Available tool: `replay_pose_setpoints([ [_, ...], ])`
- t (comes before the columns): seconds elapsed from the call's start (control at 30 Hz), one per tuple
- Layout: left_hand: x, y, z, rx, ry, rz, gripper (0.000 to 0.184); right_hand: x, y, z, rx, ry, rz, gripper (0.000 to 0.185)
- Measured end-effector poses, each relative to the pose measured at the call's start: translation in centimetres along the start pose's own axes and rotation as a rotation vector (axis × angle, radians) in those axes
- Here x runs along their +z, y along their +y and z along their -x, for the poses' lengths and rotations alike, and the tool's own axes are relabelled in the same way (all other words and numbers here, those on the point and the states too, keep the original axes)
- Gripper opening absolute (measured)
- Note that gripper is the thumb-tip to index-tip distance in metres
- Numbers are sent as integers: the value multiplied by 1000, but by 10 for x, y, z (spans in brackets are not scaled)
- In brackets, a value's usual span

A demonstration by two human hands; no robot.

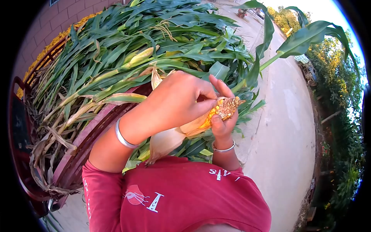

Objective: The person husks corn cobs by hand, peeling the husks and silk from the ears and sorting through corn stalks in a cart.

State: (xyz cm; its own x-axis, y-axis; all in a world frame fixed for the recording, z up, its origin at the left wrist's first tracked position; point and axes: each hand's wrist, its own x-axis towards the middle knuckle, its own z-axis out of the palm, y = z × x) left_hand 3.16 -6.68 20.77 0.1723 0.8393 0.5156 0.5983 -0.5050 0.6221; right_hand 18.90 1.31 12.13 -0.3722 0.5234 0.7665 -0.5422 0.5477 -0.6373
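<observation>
held a maize cob (228, 108) in the right hand (226, 128), with the thumb on the near side and the fingers around the far side. kept neither hand empty: with the left hand (184, 94), back upward and fingers bent, pinched at the yellow kernels close to the cob's bare, brownish, pointed end. had the cob right between the two hands, touching both, its pointed end directed away from the left hand, out past the right. had the pale husk (167, 141) peeled back from the cob, drooping below the left hand and to the left of the right wrist. wore a broad silver bangle (122, 137) behind the left hand and a thinner bangle (224, 150) just below the right hand. had a heap of green stalks (116, 58) beyond and to the left of both hands, with a dark red rail (83, 145) left of the left forearm. had one leafy stalk (270, 62) rising beyond and to the right of the right hand, and pale ground (280, 127) farther right. wore a red shirt (185, 193) below both hands.
</observation>
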Motion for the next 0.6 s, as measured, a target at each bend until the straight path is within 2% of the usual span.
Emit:
replay_pose_setpoints([
  [0.1, 3, 7, -5, 7, 33, -161, 9, 2, -3, 1, 24, 6, 19, 80],
  [0.33, 18, -4, -7, 38, 97, -56, 9, -6, -3, 8, 59, 30, 6, 79],
  [0.4, 24, -24, -9, -115, 93, 203, 9, -13, 4, 7, -40, -18, 83, 79],
  [0.43, 29, -44, -9, -180, 65, 336, 8, -11, 2, 9, -26, -1, 57, 79],
  [0.47, 37, -56, -5, -179, 67, 334, 8, -9, 2, 11, -29, -3, 55, 79],
  [0.53, 48, -70, 1, -283, 127, 602, 8, -5, 0, 17, 86, 30, -70, 80],
  [0.6, 57, -71, 11, -297, 113, 525, 7, -3, 1, 22, 103, 38, -69, 79],
])
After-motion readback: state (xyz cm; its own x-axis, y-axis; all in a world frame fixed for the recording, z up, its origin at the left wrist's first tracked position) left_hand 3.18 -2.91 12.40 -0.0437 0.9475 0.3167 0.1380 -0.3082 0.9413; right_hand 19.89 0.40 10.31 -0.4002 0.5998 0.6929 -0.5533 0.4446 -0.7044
